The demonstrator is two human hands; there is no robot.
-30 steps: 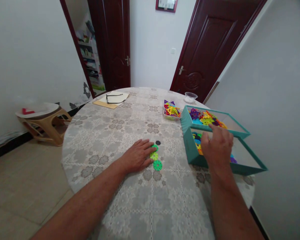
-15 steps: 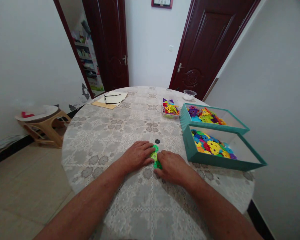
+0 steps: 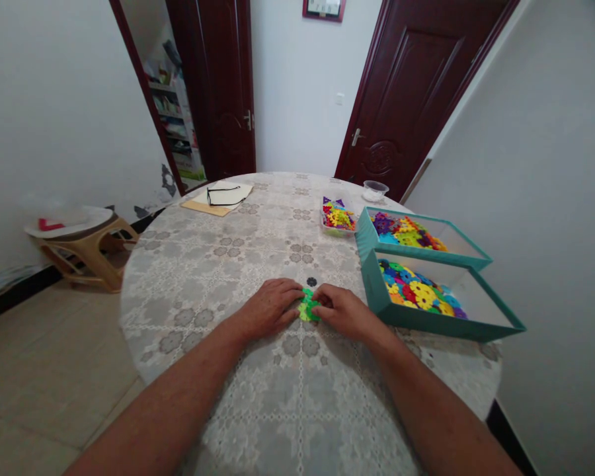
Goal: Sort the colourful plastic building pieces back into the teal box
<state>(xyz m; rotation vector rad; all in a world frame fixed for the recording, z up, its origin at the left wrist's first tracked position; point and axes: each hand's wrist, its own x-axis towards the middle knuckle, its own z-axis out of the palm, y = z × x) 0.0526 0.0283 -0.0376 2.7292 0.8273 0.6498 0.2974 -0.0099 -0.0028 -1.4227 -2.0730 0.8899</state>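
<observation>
Between my hands, low over the patterned tablecloth, is a small cluster of light and bright green plastic interlocking discs (image 3: 307, 305). My left hand (image 3: 272, 304) grips the cluster's left edge, its fingertips at the top and the thumb lower down. From the right, my right hand (image 3: 344, 311) pinches a brighter green disc between thumb and curled fingers at the cluster's right side. Fingertips hide part of the pieces, and how the discs are joined is too small to make out. A dark disc (image 3: 312, 281) lies on the cloth just beyond them.
Two teal boxes, the near one (image 3: 446, 320) and the far one (image 3: 426, 253), hold heaps of colourful discs at right. Beside them stand a clear tub (image 3: 338, 231) of small pieces and a clear bowl (image 3: 375, 190). Black glasses (image 3: 225, 196) rest on paper at far left.
The green discs have turned and sit more compactly between my hands. My right hand has shifted slightly up and away, its fingers now pinching at the cluster's right side.
</observation>
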